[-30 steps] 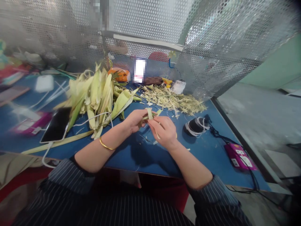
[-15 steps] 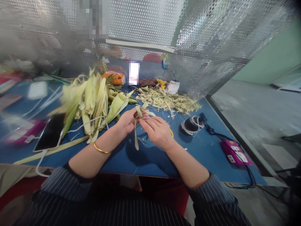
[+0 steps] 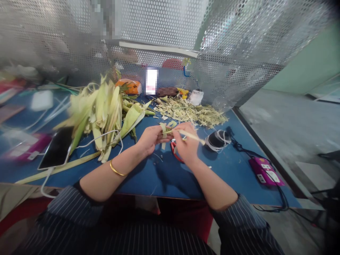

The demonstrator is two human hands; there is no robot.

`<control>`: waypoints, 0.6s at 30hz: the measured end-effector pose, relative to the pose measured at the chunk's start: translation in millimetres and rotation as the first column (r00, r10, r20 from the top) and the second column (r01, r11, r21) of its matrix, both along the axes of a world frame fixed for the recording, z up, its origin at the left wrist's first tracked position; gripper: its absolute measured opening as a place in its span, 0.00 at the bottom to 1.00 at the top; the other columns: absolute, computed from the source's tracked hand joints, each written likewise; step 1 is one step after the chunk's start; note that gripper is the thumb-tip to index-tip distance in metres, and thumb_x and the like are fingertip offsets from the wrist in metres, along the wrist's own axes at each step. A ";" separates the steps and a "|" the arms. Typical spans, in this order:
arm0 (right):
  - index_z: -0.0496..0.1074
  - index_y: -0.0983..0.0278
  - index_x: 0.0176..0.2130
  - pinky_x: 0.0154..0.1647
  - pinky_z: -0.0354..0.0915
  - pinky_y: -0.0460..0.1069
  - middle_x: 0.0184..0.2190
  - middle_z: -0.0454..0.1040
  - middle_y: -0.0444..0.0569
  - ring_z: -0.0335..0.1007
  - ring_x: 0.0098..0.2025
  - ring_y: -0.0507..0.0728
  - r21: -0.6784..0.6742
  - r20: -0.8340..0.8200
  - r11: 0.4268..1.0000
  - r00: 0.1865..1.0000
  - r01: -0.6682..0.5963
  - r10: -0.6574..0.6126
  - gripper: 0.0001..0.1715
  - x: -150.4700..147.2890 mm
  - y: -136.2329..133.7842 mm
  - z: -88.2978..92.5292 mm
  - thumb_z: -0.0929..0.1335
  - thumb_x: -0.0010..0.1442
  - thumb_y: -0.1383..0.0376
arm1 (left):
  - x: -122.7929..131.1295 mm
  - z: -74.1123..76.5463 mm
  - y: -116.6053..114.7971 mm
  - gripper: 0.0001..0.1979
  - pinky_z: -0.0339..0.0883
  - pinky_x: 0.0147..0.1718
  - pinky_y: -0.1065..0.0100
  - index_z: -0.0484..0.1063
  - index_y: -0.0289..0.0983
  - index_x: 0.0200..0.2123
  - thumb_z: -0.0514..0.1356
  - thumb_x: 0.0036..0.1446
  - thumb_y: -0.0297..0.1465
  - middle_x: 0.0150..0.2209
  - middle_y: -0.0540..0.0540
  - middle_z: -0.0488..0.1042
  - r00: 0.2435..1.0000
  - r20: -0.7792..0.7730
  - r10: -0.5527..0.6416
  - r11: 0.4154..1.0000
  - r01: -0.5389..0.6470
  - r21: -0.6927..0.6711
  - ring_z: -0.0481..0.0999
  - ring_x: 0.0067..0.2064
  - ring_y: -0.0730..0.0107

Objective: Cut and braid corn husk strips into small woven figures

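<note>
My left hand (image 3: pixel 151 140) is closed on a corn husk strip (image 3: pixel 163 130) that loops over its fingers. My right hand (image 3: pixel 187 145) pinches the same piece from the other side, and a pale length of husk (image 3: pixel 191 136) sticks out past it to the right. Both hands meet above the middle of the blue table (image 3: pixel 148 177). Under my right hand, partly covered, is a red-handled tool (image 3: pixel 174 151), probably scissors. Corn husks (image 3: pixel 106 109) lie heaped to the left of my hands.
Shredded husk scraps (image 3: pixel 193 113) are spread at the back. A black spool (image 3: pixel 217 140) wound with white cord stands at right, near a purple box (image 3: pixel 265 171) with black cables. A phone (image 3: pixel 57 147) on a white cable lies at left. A perforated screen (image 3: pixel 159 28) closes the back.
My right hand has moved up and slightly right, and the husk strip now points right instead of hanging down. The red-handled tool has come into view beneath it.
</note>
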State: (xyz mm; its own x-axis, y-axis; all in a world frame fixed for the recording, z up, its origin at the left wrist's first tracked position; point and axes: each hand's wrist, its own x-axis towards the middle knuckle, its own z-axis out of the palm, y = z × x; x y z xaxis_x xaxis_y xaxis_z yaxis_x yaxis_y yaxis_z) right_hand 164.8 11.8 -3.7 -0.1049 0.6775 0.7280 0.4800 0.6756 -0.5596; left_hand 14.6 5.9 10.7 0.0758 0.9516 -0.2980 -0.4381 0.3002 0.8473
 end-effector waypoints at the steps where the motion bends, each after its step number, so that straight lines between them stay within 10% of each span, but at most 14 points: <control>1: 0.72 0.62 0.32 0.44 0.66 0.54 0.31 0.75 0.47 0.71 0.38 0.56 -0.165 -0.125 0.986 0.992 0.011 -0.032 0.07 -0.2 2.5 0.4 0.68 0.61 0.62 | 0.4 1.4 -0.7 0.09 0.72 0.30 0.73 0.79 0.32 0.34 0.63 0.55 0.33 0.29 0.42 0.80 1.000 -0.018 -0.010 1.000 0.010 0.004 0.78 0.27 0.73; 4: 0.70 0.62 0.29 0.35 0.68 0.51 0.25 0.73 0.44 0.71 0.29 0.54 -0.574 -0.464 0.783 0.883 -0.239 -0.070 0.12 -4.5 8.5 0.6 0.72 0.53 0.57 | 1.9 3.9 -2.2 0.09 0.73 0.30 0.73 0.78 0.31 0.35 0.62 0.55 0.31 0.31 0.39 0.81 0.999 -0.052 -0.009 1.000 0.010 0.024 0.80 0.28 0.71; 7: 0.68 0.63 0.28 0.26 0.65 0.48 0.23 0.73 0.42 0.67 0.21 0.51 -0.635 -0.642 0.627 0.759 -0.451 -0.104 0.15 -10.0 8.9 1.4 0.74 0.47 0.57 | 1.9 2.7 -1.6 0.10 0.74 0.31 0.73 0.78 0.30 0.37 0.62 0.53 0.29 0.32 0.40 0.81 0.999 -0.051 0.015 0.999 -0.012 0.052 0.81 0.29 0.71; 18: 0.67 0.63 0.25 0.19 0.60 0.45 0.19 0.70 0.40 0.63 0.17 0.47 -0.644 -0.655 0.608 0.745 -0.465 -0.124 0.16 -10.5 5.5 8.4 0.74 0.45 0.58 | 1.3 3.8 -4.4 0.10 0.74 0.38 0.70 0.79 0.31 0.35 0.66 0.48 0.31 0.31 0.45 0.80 0.996 -0.091 -0.023 0.985 0.038 0.170 0.78 0.30 0.74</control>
State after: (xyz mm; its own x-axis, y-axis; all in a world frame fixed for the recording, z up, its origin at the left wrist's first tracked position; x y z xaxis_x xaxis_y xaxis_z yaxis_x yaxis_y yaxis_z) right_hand 154.3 17.2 4.7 -0.0449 0.9958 -0.0794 -0.2236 -0.0875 -0.9707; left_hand 15.9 1.5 14.4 0.0858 0.9867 -0.1380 -0.3517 0.1596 0.9224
